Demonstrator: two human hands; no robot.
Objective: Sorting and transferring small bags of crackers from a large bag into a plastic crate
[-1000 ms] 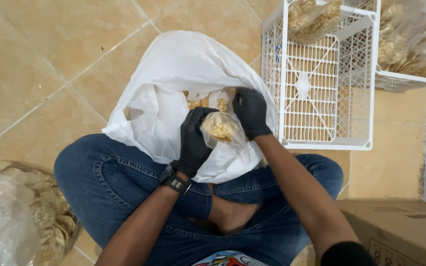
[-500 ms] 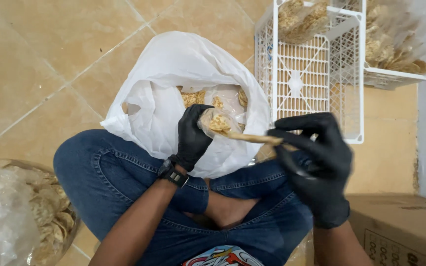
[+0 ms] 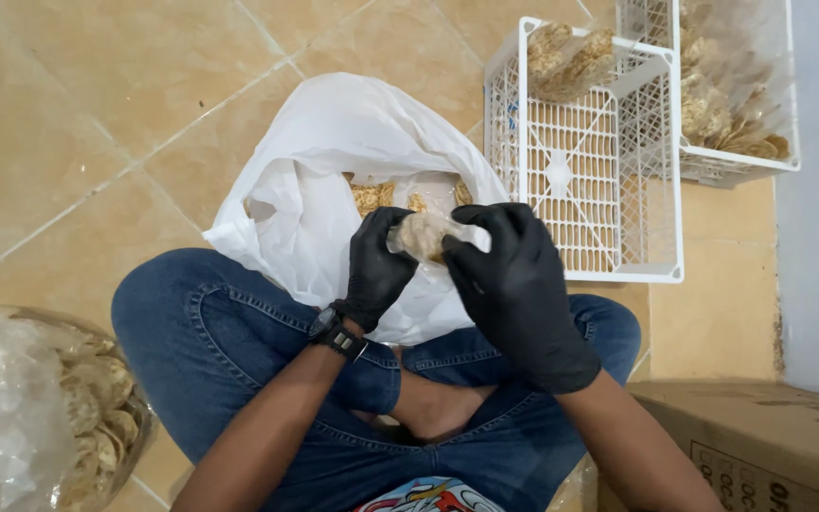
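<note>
Gripping small clear snack packet (image 3: pixel 426 235): left hand (image 3: pixel 376 265), right hand (image 3: pixel 514 280), above white bag (image 3: pixel 334 152); white crate (image 3: pixel 585 161) edge just beside

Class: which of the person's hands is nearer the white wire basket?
Right. The right hand is just beside the white wire basket; the left hand is farther away, over the white bag.

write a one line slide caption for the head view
Seated cross-legged, gloved left hand and right hand hold a small clear packet of crackers above a white plastic bag.
</note>
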